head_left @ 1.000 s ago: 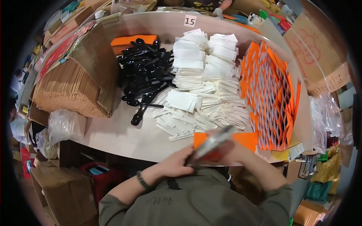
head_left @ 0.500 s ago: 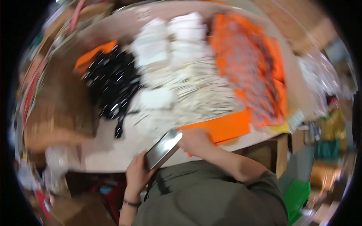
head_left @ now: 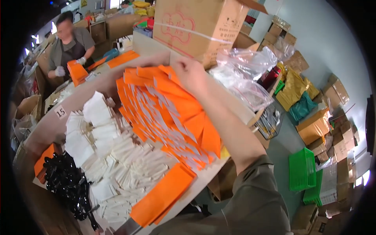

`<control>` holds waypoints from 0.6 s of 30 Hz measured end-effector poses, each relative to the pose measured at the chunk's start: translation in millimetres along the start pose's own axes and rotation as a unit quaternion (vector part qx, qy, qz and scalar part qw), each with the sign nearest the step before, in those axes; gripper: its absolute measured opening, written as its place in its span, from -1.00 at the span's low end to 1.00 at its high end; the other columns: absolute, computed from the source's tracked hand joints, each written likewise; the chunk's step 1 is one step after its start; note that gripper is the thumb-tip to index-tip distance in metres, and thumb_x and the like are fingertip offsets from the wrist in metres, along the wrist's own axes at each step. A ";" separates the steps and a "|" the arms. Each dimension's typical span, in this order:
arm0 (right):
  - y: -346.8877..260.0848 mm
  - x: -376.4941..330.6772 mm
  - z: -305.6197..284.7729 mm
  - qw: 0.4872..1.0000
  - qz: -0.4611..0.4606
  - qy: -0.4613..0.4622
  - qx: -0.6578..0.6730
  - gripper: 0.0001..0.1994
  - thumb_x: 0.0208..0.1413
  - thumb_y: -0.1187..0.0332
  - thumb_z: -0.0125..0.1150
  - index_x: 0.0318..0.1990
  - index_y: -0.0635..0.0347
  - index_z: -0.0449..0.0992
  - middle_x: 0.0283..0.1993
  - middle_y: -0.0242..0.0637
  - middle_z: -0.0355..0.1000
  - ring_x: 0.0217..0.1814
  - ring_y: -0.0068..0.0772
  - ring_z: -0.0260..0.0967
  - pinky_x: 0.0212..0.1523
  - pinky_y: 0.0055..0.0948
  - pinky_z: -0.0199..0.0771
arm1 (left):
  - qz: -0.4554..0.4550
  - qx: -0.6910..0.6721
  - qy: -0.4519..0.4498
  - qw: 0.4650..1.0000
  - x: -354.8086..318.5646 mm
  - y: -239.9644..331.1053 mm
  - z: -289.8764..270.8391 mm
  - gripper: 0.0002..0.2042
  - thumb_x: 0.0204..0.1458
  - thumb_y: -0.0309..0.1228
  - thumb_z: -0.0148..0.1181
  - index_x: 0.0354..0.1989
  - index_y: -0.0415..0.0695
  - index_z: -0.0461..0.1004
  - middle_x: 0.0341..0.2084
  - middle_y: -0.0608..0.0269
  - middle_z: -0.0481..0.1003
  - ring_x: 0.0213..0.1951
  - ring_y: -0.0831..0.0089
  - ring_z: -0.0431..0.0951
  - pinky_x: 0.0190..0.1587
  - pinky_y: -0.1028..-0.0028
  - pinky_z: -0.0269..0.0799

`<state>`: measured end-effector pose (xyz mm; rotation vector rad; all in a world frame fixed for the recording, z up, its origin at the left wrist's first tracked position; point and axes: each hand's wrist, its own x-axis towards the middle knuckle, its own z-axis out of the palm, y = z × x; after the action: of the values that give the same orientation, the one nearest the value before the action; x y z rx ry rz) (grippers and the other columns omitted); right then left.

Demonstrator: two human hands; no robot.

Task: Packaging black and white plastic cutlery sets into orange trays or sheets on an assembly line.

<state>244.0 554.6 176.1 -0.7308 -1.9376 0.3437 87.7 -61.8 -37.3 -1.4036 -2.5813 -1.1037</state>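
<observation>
My right hand (head_left: 191, 76) reaches past the far edge of a large heap of flat orange pieces (head_left: 156, 103), beside the table's raised wall. Its fingers are curled; whatever they hold, if anything, is hidden. My left hand is out of view. At the lower edge shows part of a silvery flat case (head_left: 128, 228). Next to it lies a stack of orange strips (head_left: 163, 194). Left of the orange heap are white folded pieces (head_left: 98, 111) and a spread of cream-coloured strips (head_left: 135, 160). Glossy black pieces (head_left: 70, 184) are piled at the near left.
A big cardboard box (head_left: 192, 29) stands beyond the wall, with clear plastic bags (head_left: 246, 74) to its right. Green crates (head_left: 301, 169) and stacked cartons (head_left: 340, 141) stand on the right floor. At the far left, a co-worker in white gloves (head_left: 60, 71) handles orange pieces (head_left: 77, 72).
The view has swung right. My right hand has left the silvery case and moved far out over the orange heap. My left hand, earlier on the case, has dropped out of view.
</observation>
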 end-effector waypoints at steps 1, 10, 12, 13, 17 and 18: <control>60.7 23.5 0.5 0.995 0.077 -0.038 -0.046 -0.73 0.16 0.23 0.18 -0.31 0.32 0.58 -0.37 0.05 0.52 -0.32 -0.01 0.53 -0.28 -0.24 0.49 | 0.012 -0.004 0.013 1.000 -9.0 -5.3 7.9 -0.27 -0.02 -0.10 0.34 0.25 -0.30 0.26 0.21 -0.18 0.26 0.23 -0.09 0.27 0.27 0.11 0.16; 220.9 24.9 84.4 0.914 0.235 -0.271 -0.189 -0.42 0.36 -0.05 -0.23 0.34 0.13 0.30 0.37 -0.03 0.27 0.47 -0.06 0.12 0.43 -0.16 0.05 | -0.002 -0.004 0.129 0.992 -16.7 1.2 29.5 -0.23 -0.01 -0.10 0.27 0.30 -0.32 0.17 0.27 -0.22 0.19 0.29 -0.10 0.20 0.32 0.06 0.07; 219.2 39.4 87.4 0.868 0.401 -0.231 -0.181 -0.41 0.35 -0.06 -0.19 0.36 0.12 0.26 0.36 -0.02 0.28 0.42 -0.08 0.21 0.40 -0.18 0.11 | 0.003 -0.005 0.123 0.992 -4.4 4.5 26.3 -0.22 0.00 -0.10 0.26 0.32 -0.32 0.15 0.28 -0.23 0.17 0.30 -0.10 0.18 0.33 0.04 0.04; 219.0 38.5 97.5 0.867 0.398 -0.240 -0.179 -0.41 0.35 -0.06 -0.19 0.36 0.12 0.26 0.36 -0.02 0.28 0.42 -0.08 0.21 0.40 -0.18 0.11 | -0.001 -0.006 0.124 0.992 -5.4 10.5 26.2 -0.21 0.00 -0.10 0.25 0.32 -0.32 0.14 0.28 -0.23 0.16 0.31 -0.11 0.17 0.34 0.04 0.03; 166.4 33.4 100.7 0.946 0.214 -0.230 -0.083 -0.39 0.28 -0.18 -0.09 0.16 0.16 0.50 0.26 0.00 0.39 0.31 -0.07 0.32 0.32 -0.22 0.22 | -0.014 -0.008 0.109 0.994 -15.7 14.5 27.4 -0.20 0.00 -0.09 0.22 0.34 -0.33 0.10 0.31 -0.25 0.13 0.34 -0.11 0.14 0.36 0.01 -0.01; 138.8 36.7 92.1 0.917 0.215 -0.319 -0.103 -0.36 0.25 -0.23 -0.08 0.06 0.17 0.58 0.24 0.01 0.40 0.32 -0.06 0.31 0.34 -0.22 0.22 | -0.011 -0.012 0.107 0.994 -15.3 13.8 25.9 -0.19 0.01 -0.09 0.22 0.35 -0.34 0.09 0.32 -0.26 0.12 0.35 -0.11 0.13 0.36 0.01 -0.02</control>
<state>198.3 692.1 86.2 -1.3144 -2.4354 0.7266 115.1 -53.2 -53.7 -1.1902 -2.4461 -1.2175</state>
